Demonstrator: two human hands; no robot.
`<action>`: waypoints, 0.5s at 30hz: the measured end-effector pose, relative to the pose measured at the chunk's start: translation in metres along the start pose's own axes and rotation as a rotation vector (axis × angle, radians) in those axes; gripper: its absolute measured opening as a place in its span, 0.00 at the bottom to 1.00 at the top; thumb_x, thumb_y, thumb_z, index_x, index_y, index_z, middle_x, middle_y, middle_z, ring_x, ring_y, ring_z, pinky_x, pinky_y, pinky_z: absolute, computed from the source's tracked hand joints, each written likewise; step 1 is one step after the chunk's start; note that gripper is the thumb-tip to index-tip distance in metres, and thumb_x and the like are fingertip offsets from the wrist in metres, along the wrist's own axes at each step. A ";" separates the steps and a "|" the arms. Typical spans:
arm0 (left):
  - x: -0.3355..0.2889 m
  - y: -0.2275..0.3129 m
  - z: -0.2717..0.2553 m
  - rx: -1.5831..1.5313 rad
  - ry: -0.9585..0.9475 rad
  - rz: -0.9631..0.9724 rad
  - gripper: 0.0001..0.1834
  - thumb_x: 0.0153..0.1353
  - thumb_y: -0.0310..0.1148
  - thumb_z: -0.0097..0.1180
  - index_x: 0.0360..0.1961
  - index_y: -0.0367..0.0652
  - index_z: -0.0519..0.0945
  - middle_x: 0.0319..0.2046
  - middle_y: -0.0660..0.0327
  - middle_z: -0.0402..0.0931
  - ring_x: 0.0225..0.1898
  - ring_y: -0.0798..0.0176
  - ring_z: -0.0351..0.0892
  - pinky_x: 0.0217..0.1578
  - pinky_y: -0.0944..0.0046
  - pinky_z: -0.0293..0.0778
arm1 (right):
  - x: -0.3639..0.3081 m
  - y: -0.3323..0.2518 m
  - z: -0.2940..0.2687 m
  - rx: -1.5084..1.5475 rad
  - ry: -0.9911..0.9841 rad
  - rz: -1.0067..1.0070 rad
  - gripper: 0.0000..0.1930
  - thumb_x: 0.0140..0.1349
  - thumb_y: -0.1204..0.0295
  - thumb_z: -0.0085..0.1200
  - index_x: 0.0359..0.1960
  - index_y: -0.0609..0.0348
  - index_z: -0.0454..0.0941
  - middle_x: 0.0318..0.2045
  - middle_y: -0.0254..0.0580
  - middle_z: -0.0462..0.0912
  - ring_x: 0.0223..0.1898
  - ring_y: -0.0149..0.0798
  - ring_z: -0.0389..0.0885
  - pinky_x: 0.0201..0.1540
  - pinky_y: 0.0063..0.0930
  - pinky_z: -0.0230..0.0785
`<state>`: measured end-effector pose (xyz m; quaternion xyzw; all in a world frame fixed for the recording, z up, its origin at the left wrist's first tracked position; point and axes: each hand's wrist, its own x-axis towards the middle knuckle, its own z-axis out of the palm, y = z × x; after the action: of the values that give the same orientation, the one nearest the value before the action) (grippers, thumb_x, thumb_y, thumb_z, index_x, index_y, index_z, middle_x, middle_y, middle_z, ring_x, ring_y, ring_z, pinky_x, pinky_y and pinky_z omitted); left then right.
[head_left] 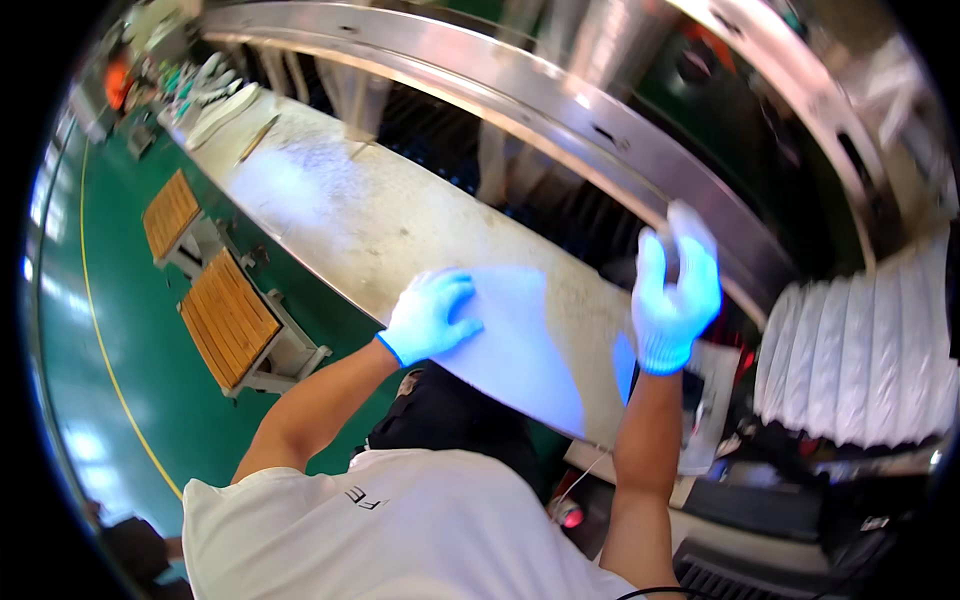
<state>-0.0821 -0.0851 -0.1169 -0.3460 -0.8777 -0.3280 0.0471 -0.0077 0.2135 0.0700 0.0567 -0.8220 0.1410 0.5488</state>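
A pale flat sheet (517, 345), washed out by bluish light, lies on the long workbench (390, 215) in front of me. My left hand (432, 312), in a whitish glove with a blue cuff, rests on the sheet's left part. Its thumb stands apart from the fingers, and no grip around an edge shows. Raised over the bench's right end, my right hand (676, 295) is also gloved. Nothing shows in it, and its fingers point up and apart, the tips blurred.
Beyond the bench runs a metal machine rail (480, 75) with dark slots behind. A white ribbed duct (855, 365) stands at right. Two wooden-topped stools (228, 318) are on the green floor at left. A thin tan tool (259, 138) lies on the bench's far end.
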 end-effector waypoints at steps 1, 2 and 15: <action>0.002 0.002 0.002 -0.009 -0.010 -0.002 0.30 0.59 0.48 0.77 0.59 0.43 0.88 0.65 0.52 0.84 0.73 0.41 0.77 0.73 0.42 0.73 | -0.044 -0.002 -0.030 -0.083 -0.002 0.225 0.14 0.64 0.78 0.76 0.51 0.65 0.91 0.47 0.53 0.93 0.48 0.54 0.93 0.55 0.41 0.86; 0.005 0.006 0.005 0.075 0.018 0.015 0.30 0.58 0.46 0.78 0.59 0.43 0.88 0.64 0.50 0.85 0.69 0.41 0.81 0.70 0.43 0.78 | -0.088 0.009 -0.051 -0.084 0.034 0.372 0.12 0.65 0.76 0.76 0.49 0.65 0.91 0.46 0.52 0.92 0.46 0.51 0.93 0.53 0.39 0.85; 0.200 0.236 0.197 0.013 -0.132 0.198 0.49 0.54 0.51 0.79 0.74 0.44 0.75 0.71 0.41 0.76 0.72 0.36 0.75 0.73 0.44 0.74 | -0.262 0.046 -0.118 -0.480 -0.247 0.910 0.28 0.60 0.58 0.79 0.61 0.50 0.87 0.58 0.48 0.86 0.51 0.58 0.90 0.53 0.48 0.84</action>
<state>-0.0544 0.2790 -0.0800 -0.4517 -0.8425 -0.2926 0.0237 0.1876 0.2757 -0.1357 -0.4169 -0.8312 0.1649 0.3289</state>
